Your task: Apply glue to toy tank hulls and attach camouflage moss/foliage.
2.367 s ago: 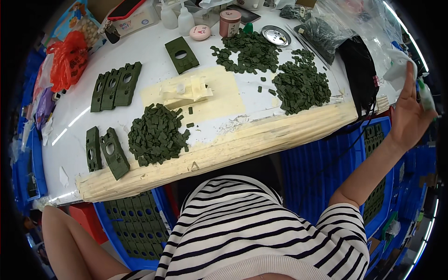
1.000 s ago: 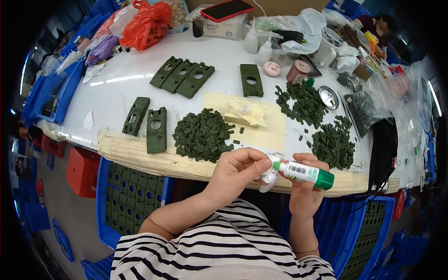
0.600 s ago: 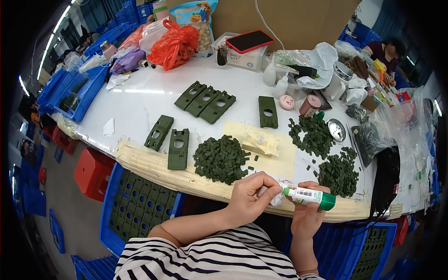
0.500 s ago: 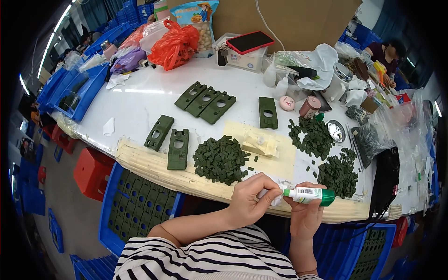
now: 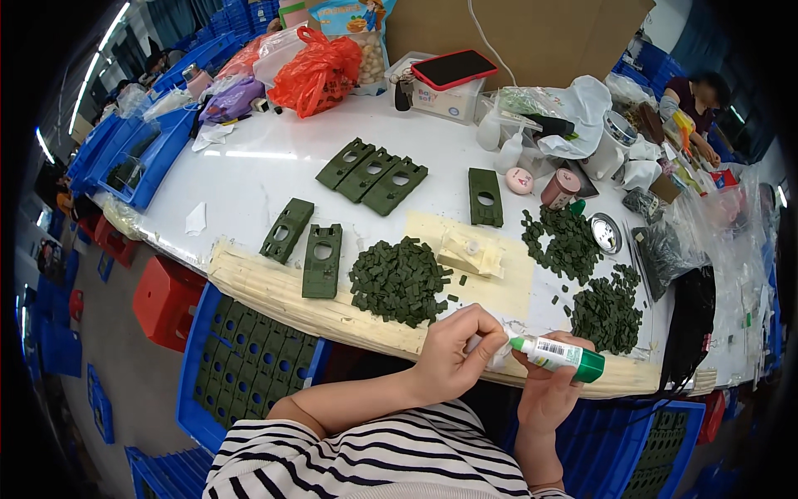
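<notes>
My right hand [image 5: 549, 391] grips a small white glue bottle [image 5: 551, 353] with a green base and a green neck, held nearly level over the table's front edge. Pinched in the fingers of my left hand [image 5: 461, 349] is a crumpled white tissue [image 5: 501, 356], close by the bottle's tip; whether it touches the tip I cannot tell. Just beyond the hands lies a heap of small dark green pieces [image 5: 399, 283]. Beside that heap a cream-coloured block [image 5: 470, 252] sits on a pale yellow sheet [image 5: 511, 287].
Several dark green plates with round holes [image 5: 322, 262] lie on the white table [image 5: 249, 179]. More small green pieces [image 5: 605, 309] are heaped at right, by a round metal lid [image 5: 606, 234]. A blue crate [image 5: 189, 353] of green plates stands below the front edge. Bags and a phone [image 5: 454, 70] sit behind.
The bottle has tilted slightly, its green base end dropping a little and moving right with my right hand. My left hand stays pinched by the tip. The whole view has shifted slightly.
</notes>
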Action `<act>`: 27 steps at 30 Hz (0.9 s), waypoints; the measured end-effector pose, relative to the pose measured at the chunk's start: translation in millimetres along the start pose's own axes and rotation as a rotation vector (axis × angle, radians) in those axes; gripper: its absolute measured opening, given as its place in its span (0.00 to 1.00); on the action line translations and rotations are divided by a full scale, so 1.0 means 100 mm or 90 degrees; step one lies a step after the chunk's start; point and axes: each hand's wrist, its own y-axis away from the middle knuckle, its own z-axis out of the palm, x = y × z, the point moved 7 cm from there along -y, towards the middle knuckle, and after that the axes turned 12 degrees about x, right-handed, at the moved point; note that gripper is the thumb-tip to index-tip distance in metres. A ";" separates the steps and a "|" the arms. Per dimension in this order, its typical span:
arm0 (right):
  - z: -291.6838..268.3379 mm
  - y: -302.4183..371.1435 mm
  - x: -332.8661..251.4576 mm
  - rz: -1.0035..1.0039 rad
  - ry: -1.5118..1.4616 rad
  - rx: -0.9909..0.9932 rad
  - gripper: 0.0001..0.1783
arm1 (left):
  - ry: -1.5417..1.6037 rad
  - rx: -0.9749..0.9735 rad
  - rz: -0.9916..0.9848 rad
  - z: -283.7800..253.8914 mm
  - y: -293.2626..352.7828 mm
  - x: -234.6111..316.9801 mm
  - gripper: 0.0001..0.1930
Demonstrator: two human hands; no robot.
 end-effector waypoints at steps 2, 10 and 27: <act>0.00 -0.03 0.04 0.047 -0.032 0.001 0.26 | 0.073 -0.029 -0.122 0.03 0.00 -0.11 0.06; 0.09 -0.01 0.29 0.350 -0.283 -0.038 0.24 | 0.415 -0.101 -0.545 0.19 0.25 -0.37 0.09; 0.06 0.00 0.37 0.365 -0.331 -0.024 0.25 | 0.447 -0.029 -0.577 0.14 0.25 -0.35 0.10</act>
